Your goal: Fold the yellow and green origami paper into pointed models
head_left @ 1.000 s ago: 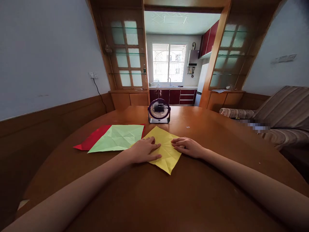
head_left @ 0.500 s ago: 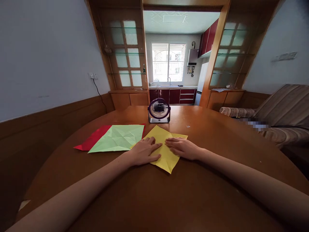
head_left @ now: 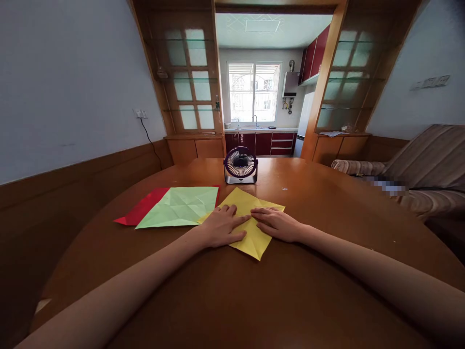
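Yellow paper (head_left: 250, 237) lies under both flattened hands.

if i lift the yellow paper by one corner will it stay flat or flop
The yellow paper is a thin creased sheet, so it would probably droop and bend along its folds. It looks very light; the fan behind could shift it once both hands lift.

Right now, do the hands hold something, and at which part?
Nothing is gripped. Both hands press flat on the yellow paper: left hand on its left half, right hand on its right part.
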A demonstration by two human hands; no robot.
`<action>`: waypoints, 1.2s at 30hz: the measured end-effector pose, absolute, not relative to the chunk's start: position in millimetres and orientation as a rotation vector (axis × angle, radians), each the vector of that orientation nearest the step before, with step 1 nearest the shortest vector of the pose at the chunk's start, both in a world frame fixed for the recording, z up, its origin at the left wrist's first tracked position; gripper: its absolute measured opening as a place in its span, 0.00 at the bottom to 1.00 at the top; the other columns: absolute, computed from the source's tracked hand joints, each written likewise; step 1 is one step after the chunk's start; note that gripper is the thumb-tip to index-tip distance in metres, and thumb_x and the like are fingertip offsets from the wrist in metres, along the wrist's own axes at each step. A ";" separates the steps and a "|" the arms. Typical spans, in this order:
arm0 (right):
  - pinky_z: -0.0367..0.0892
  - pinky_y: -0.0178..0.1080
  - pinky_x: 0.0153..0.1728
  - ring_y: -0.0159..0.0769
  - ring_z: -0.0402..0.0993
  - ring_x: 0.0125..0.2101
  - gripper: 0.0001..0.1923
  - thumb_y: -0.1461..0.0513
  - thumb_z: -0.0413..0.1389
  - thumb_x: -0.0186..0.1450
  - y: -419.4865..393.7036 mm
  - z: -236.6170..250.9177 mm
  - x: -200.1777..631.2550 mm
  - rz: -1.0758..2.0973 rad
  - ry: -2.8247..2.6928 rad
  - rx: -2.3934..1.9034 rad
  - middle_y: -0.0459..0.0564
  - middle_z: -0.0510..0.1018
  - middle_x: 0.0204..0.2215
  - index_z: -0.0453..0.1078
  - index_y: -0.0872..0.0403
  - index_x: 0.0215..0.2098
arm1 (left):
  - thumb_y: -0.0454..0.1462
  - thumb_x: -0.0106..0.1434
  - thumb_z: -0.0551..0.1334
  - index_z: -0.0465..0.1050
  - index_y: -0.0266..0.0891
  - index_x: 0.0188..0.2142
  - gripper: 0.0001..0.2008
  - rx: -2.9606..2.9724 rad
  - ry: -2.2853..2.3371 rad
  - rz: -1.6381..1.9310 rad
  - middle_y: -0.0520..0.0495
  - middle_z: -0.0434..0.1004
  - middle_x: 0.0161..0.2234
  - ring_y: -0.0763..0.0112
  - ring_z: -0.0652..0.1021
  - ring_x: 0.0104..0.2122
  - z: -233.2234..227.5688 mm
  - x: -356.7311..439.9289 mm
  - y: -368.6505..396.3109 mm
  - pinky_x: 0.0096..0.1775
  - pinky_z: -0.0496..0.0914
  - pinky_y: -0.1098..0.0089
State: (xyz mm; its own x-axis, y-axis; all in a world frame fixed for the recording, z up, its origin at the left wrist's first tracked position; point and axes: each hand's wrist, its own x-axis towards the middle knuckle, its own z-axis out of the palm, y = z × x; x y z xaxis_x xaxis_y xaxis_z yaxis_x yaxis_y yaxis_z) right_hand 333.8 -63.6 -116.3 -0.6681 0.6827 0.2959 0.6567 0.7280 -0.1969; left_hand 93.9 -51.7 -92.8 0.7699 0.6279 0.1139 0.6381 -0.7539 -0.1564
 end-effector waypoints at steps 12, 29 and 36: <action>0.41 0.51 0.67 0.47 0.38 0.68 0.38 0.43 0.40 0.70 -48.4 -133.3 352.2 0.269 -2.640 -1.189 0.56 0.43 0.68 0.44 0.57 0.70 | 0.53 0.67 0.51 0.66 0.49 0.60 0.26 -2.772 -0.941 -0.155 0.41 0.71 0.44 0.54 0.72 0.45 -91.6 91.7 -49.1 0.52 0.59 0.53; 0.43 0.52 0.67 0.48 0.41 0.68 0.40 0.41 0.41 0.69 -53.2 -126.8 355.7 0.285 -2.624 -1.197 0.56 0.46 0.68 0.46 0.56 0.69 | 0.50 0.70 0.46 0.60 0.49 0.63 0.25 -2.899 -1.044 -0.061 0.42 0.66 0.57 0.58 0.67 0.56 -87.8 70.0 -49.4 0.57 0.55 0.57; 0.43 0.52 0.67 0.49 0.42 0.67 0.40 0.41 0.44 0.68 -50.5 -129.0 366.2 0.256 -2.632 -1.182 0.54 0.47 0.68 0.46 0.54 0.69 | 0.50 0.70 0.48 0.64 0.48 0.61 0.24 -2.926 -1.081 -0.069 0.43 0.68 0.56 0.58 0.69 0.55 -80.4 60.9 -52.0 0.57 0.57 0.58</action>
State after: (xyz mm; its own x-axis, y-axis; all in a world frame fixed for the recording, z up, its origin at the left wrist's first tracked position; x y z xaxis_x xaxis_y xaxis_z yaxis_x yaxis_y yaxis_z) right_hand 366.2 -50.5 -129.0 -0.6420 0.7520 0.1496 0.7091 0.6566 -0.2571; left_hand 60.9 -52.0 -80.4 0.7592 0.6490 0.0491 0.6500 -0.7599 -0.0047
